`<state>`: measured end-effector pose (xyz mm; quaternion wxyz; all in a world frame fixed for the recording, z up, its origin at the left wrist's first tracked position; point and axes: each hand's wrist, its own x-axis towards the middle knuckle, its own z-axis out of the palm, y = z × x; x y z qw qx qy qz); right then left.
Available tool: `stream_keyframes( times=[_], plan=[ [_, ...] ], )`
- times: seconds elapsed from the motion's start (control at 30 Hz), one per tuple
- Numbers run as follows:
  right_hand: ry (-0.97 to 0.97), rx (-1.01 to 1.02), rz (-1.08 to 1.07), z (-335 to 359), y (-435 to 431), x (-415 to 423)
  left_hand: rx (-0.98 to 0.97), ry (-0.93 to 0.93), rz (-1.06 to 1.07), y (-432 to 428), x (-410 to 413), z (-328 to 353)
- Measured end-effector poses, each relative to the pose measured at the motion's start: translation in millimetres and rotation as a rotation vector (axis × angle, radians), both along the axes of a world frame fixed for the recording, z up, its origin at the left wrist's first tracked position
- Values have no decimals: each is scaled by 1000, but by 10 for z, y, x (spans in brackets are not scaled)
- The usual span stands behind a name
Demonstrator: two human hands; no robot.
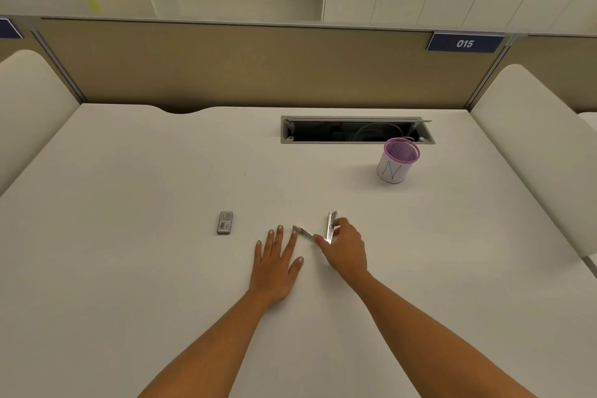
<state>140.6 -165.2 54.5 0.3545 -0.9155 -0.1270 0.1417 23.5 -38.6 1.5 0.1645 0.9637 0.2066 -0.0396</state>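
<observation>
A small metal stapler, swung open into a V, lies on the white desk. My right hand grips its raised upper arm between thumb and fingers. The stapler's lower arm points left along the desk. My left hand lies flat on the desk with fingers spread, its index fingertip just beside the tip of that lower arm. A small grey box of staples sits on the desk to the left of my left hand.
A pink mesh pen cup wrapped in white paper marked "N" stands at the back right. Behind it is an open cable hatch in the desk. A tan partition closes the far edge, and padded dividers flank both sides.
</observation>
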Motion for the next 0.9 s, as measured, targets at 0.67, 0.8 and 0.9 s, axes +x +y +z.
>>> stream_keyframes(
  times=[0.67,0.8,0.9],
  plan=[
    [-133,-91,60,-24,-2,210,-10,52,-17,26,19,34],
    [-132,-52,13,-28,-39,210,-16,51,-15,22,17,45],
    [-135,-43,8,-48,-60,217,-17,59,-19,26,14,46]
  ],
)
